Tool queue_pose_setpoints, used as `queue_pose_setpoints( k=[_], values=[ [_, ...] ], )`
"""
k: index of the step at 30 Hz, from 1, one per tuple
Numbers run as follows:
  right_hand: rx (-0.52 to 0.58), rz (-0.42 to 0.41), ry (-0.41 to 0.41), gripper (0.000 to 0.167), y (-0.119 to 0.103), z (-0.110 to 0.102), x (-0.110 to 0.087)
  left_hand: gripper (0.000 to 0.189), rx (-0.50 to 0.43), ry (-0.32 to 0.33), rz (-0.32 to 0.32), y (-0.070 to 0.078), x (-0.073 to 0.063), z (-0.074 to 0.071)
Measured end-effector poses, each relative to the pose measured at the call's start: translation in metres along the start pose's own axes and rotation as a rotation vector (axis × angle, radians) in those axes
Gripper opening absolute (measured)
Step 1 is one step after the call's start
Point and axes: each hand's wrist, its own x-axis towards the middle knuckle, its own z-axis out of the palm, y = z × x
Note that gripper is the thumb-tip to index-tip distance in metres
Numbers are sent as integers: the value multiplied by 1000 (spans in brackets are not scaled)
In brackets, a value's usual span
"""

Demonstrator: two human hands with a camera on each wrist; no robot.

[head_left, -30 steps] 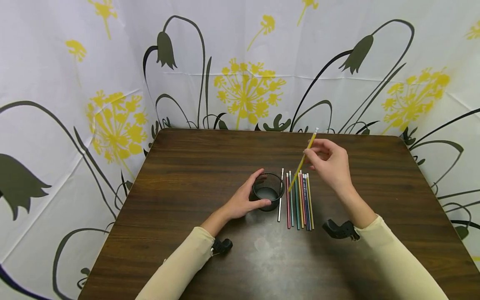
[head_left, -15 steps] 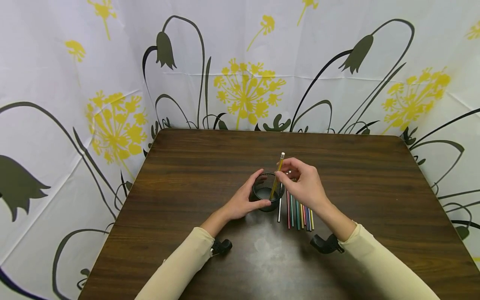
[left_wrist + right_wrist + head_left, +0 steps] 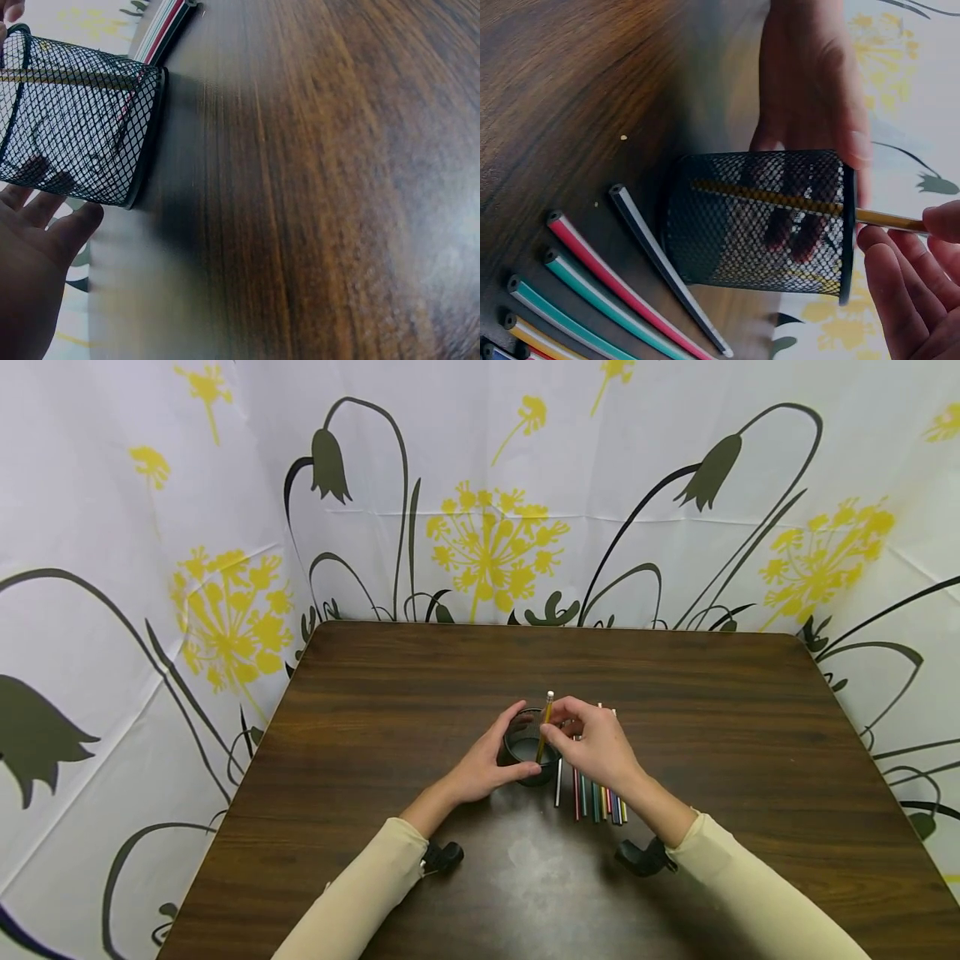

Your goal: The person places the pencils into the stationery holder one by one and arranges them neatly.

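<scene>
- since half a second ago, our right hand and the yellow pencil have shifted toward our left hand and sunk lower; the mesh cup has hardly moved.
- we take the step in hand to be standing this pencil in the cup; next we'd judge the right fingers should let go and lift clear, while the left steadies the wall.
- our pencil's long axis is near upright with a slight lean — white eraser end up, above the right grip, and the other end down inside the cup. whether that lower end touches the base, we cannot tell.
- our right thumb and fingers are nearly closed, pinching the pencil's upper part just above the rim.
- our left hand is spread wide around the cup, thumb on the near side, fingers on the far side.
- below the right grip we see the silver pencil just beside the cup, and a row of pencils beyond it, lying on the table.
</scene>
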Motion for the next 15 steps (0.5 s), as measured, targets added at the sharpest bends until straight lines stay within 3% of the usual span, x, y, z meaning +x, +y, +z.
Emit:
queue_pose_setpoints(
  k=[15],
  values=[
    [-22, 28, -18, 13, 7, 5, 3, 85, -14, 5, 10, -2, 2, 1]
  ],
)
